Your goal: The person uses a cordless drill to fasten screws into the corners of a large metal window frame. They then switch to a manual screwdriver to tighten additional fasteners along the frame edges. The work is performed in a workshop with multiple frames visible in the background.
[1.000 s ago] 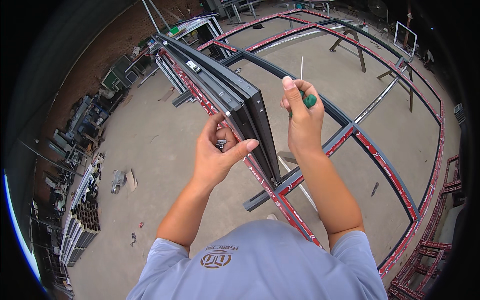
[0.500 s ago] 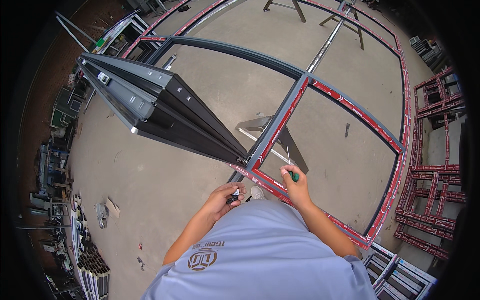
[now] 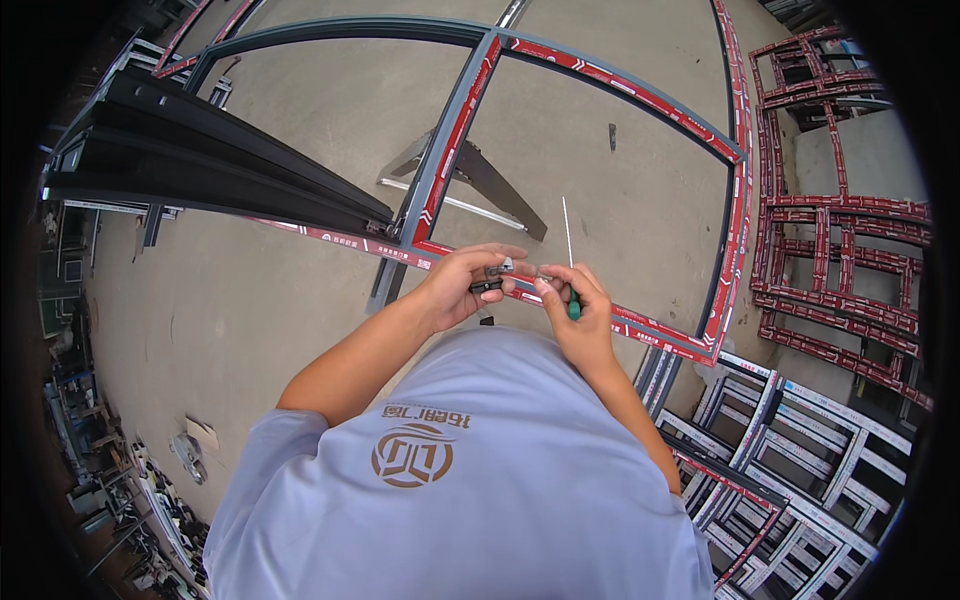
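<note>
My left hand [image 3: 455,293] is closed around small black-and-silver hardware pieces [image 3: 490,284], partly covered by its fingers. A screwdriver [image 3: 574,304] with a green handle sits in my right hand [image 3: 588,325], its thin shaft pointing up and away from me. The right thumb and fingertips pinch together close to the left fingers; whatever tiny thing may be between them is too small to name. Both hands are in front of my body, over the near rail of a large grey window frame [image 3: 452,165] covered with red protective tape.
Dark profile panels [image 3: 215,165] stick out from the frame at the left. Beneath it stands a metal trestle [image 3: 490,190]. Red-taped frames [image 3: 835,215] are stacked at the right, white-taped ones [image 3: 800,440] at the lower right. Assorted materials [image 3: 75,400] line the left side.
My hands have come together; the left moved right, toward the right hand. The screwdriver is still in the right hand. The whole view has swung right and down, closer to the near rail.
</note>
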A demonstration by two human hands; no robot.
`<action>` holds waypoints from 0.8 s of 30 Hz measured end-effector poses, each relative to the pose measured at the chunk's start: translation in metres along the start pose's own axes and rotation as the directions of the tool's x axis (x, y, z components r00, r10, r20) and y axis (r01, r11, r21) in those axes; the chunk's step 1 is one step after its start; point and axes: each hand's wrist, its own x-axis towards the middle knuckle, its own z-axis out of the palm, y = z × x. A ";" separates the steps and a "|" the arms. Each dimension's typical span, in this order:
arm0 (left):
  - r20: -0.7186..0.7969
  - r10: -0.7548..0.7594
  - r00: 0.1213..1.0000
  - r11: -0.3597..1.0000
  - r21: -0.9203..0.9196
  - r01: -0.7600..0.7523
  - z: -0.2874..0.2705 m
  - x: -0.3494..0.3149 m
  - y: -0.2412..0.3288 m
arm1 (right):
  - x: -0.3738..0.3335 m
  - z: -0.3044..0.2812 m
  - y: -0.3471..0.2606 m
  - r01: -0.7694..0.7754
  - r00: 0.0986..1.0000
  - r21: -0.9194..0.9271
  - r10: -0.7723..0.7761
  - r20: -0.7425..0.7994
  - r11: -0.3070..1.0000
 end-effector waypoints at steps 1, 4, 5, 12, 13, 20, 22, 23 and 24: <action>0.048 0.008 0.999 0.998 0.061 -0.011 0.009 0.004 -0.008 | -0.009 -0.008 0.003 -0.009 1.000 -0.014 0.009 0.001 1.000; 0.111 -0.015 0.994 0.984 0.176 -0.005 0.032 0.015 -0.040 | -0.034 -0.030 0.017 0.045 0.998 -0.005 -0.045 -0.037 0.999; 0.139 -0.029 0.990 0.980 0.197 0.001 0.040 0.019 -0.051 | -0.045 -0.040 0.022 0.051 0.998 -0.015 -0.051 -0.047 0.999; 0.041 -0.058 0.997 0.942 0.334 0.041 0.105 0.026 -0.153 | -0.126 -0.118 0.056 0.050 0.998 -0.028 -0.052 -0.048 0.998; 0.009 -0.060 0.998 0.932 0.357 0.052 0.114 0.026 -0.166 | -0.136 -0.127 0.060 0.062 0.997 -0.025 -0.063 -0.043 0.998; 0.068 -0.089 0.994 0.903 0.426 0.051 0.174 0.033 -0.216 | -0.184 -0.192 0.080 0.079 0.988 0.002 -0.078 -0.135 0.997; 0.082 -0.109 0.991 0.891 0.451 0.061 0.189 0.040 -0.221 | -0.189 -0.207 0.081 0.099 0.981 0.016 -0.095 -0.167 0.995; 0.101 -0.123 0.987 0.867 0.494 0.057 0.195 0.044 -0.221 | -0.192 -0.213 0.081 0.095 0.980 0.023 -0.090 -0.177 0.995; 0.125 -0.120 0.985 0.859 0.510 0.040 0.201 0.049 -0.221 | -0.191 -0.219 0.082 0.098 0.979 0.027 -0.091 -0.181 0.995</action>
